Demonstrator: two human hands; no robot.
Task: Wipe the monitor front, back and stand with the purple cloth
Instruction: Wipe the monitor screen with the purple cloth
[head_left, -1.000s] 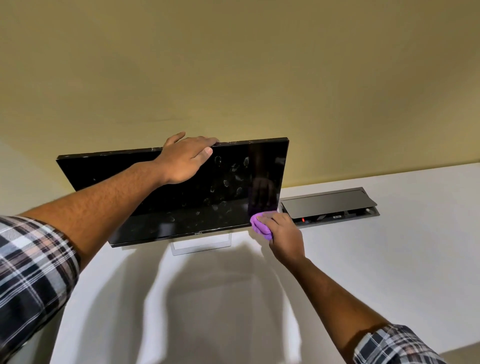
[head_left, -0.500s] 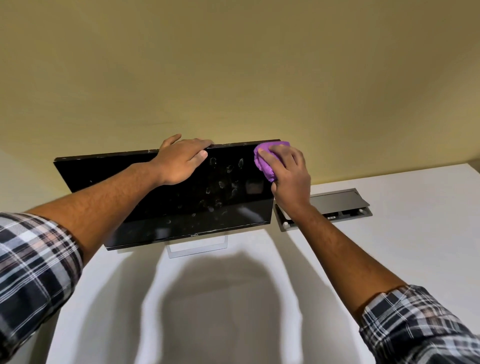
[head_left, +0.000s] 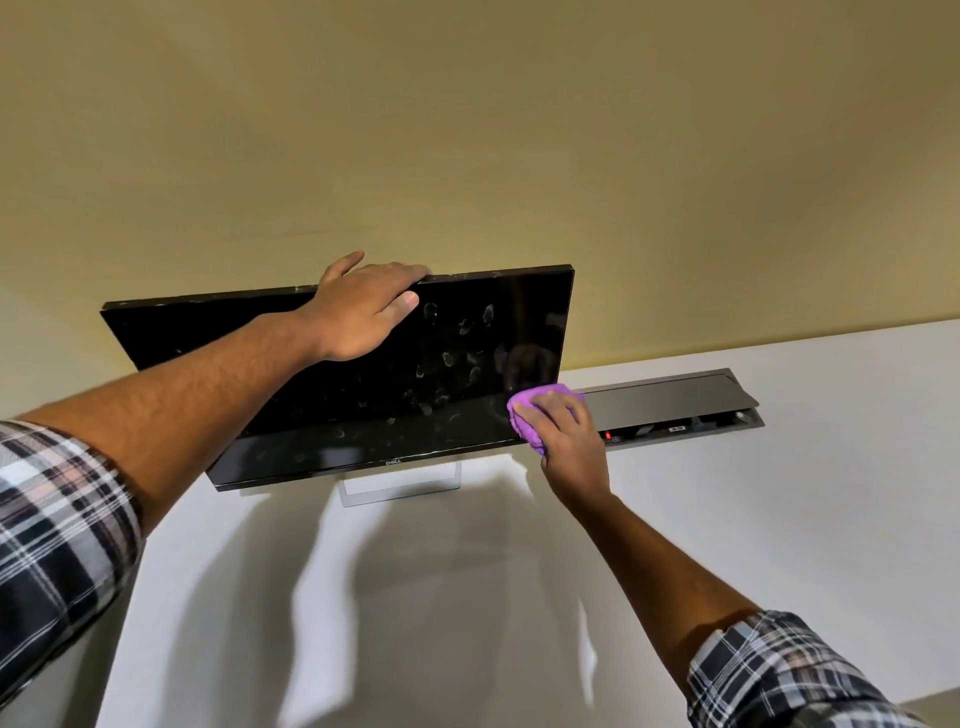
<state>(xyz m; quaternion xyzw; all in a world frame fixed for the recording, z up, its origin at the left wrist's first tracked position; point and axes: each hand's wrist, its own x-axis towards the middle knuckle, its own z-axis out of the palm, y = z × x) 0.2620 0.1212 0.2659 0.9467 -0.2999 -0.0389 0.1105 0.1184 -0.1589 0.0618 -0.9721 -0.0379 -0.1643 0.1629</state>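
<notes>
A black monitor (head_left: 291, 395) stands tilted back on a clear stand (head_left: 400, 486) on the white desk. Its dark screen carries many fingerprint smudges in the middle and right. My left hand (head_left: 363, 312) grips the monitor's top edge, fingers over the back, thumb on the front. My right hand (head_left: 563, 436) holds a bunched purple cloth (head_left: 530, 415) against the screen's lower right corner. The monitor's back is hidden.
A grey cable hatch (head_left: 670, 402) with its lid raised is set into the white desk (head_left: 779, 519) just right of the monitor, behind my right hand. A yellow-beige wall (head_left: 467, 130) rises directly behind the desk.
My right hand with the cloth went from the lower right corner up to the top right corner, then back down to the lower right corner. My left hand stayed on the top edge.
</notes>
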